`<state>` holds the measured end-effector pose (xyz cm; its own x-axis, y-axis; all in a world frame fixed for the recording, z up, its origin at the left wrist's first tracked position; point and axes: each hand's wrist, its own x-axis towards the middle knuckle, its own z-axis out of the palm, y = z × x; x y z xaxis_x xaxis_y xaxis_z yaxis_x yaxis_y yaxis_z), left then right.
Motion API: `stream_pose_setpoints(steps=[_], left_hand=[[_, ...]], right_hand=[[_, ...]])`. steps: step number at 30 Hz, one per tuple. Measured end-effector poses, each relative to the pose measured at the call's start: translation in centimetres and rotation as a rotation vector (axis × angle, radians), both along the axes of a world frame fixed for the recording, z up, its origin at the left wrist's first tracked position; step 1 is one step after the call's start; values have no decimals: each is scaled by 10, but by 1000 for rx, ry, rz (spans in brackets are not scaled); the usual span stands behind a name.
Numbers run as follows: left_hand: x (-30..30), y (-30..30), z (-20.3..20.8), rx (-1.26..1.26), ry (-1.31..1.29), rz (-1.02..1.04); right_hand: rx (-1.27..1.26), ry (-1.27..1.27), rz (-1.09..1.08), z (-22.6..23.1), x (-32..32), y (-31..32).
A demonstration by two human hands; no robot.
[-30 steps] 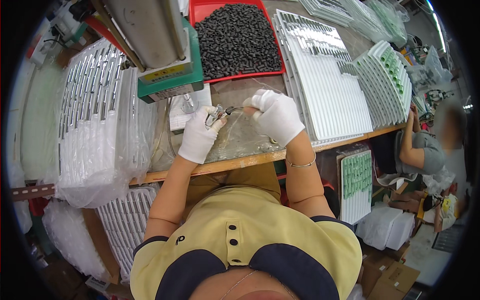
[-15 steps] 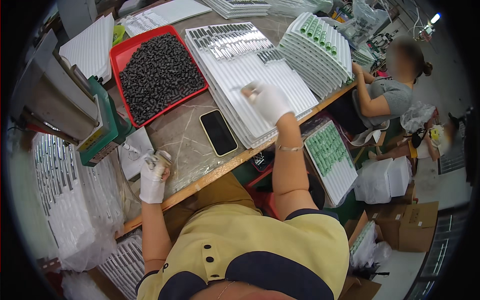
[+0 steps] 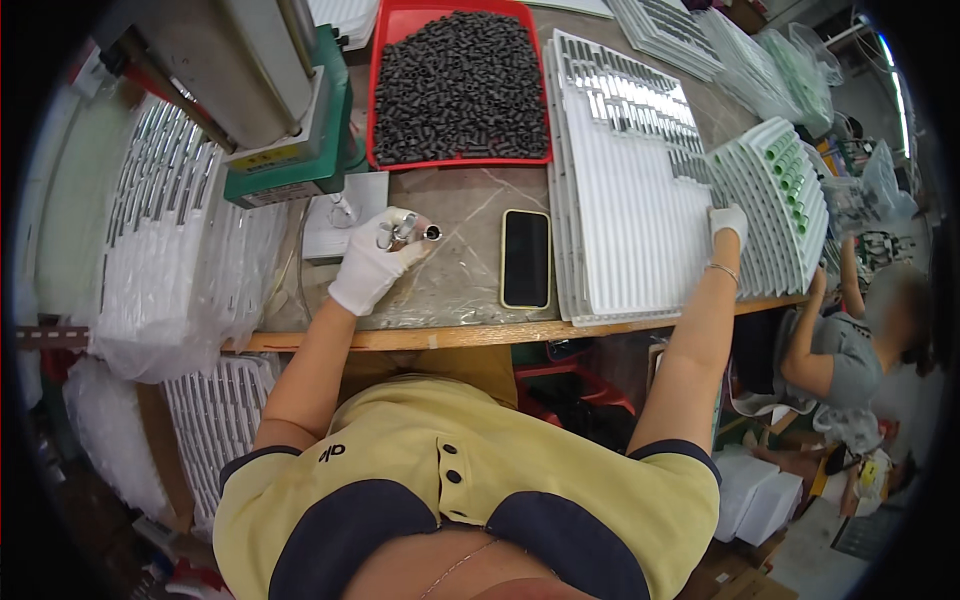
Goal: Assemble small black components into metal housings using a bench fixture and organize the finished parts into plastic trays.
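Note:
My left hand (image 3: 372, 262), in a white glove with bare fingertips, is closed around several short shiny metal tubes (image 3: 404, 232) above the table beside the press. One tube's round open end faces up near my thumb. My right hand (image 3: 728, 224), gloved the same way, is at the right edge of a stacked white ribbed tray (image 3: 630, 215). Its fingers look bent together; whatever they hold is too small or hidden to tell. Rows of shiny metal tubes (image 3: 625, 105) lie in the grooves at the tray's far end, and the nearer grooves show bare white.
A green-based press (image 3: 285, 180) stands at left over a white plate (image 3: 375, 190). Behind is a red bin (image 3: 460, 163) of black fittings. A phone (image 3: 526, 258) lies between the plate and trays. Trays with green tubes (image 3: 787, 185) stand at right, near a co-worker (image 3: 838, 350).
My right hand has gone from over the middle of the tray to its right edge. My left hand still holds metal tubes, turned so an open end shows. The whole view has swung round.

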<state>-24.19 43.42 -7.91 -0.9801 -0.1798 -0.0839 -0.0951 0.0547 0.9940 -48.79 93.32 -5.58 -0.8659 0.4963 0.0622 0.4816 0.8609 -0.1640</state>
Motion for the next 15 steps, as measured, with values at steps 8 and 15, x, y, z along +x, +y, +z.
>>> stream_pose_setpoints(steps=[8,15], left_hand=[[10,-7,0,-102,231,23],[41,-22,17,-111,214,-65]], right_hand=[[-310,626,176,44,68,-63],[-1147,577,746,40,213,-261]])
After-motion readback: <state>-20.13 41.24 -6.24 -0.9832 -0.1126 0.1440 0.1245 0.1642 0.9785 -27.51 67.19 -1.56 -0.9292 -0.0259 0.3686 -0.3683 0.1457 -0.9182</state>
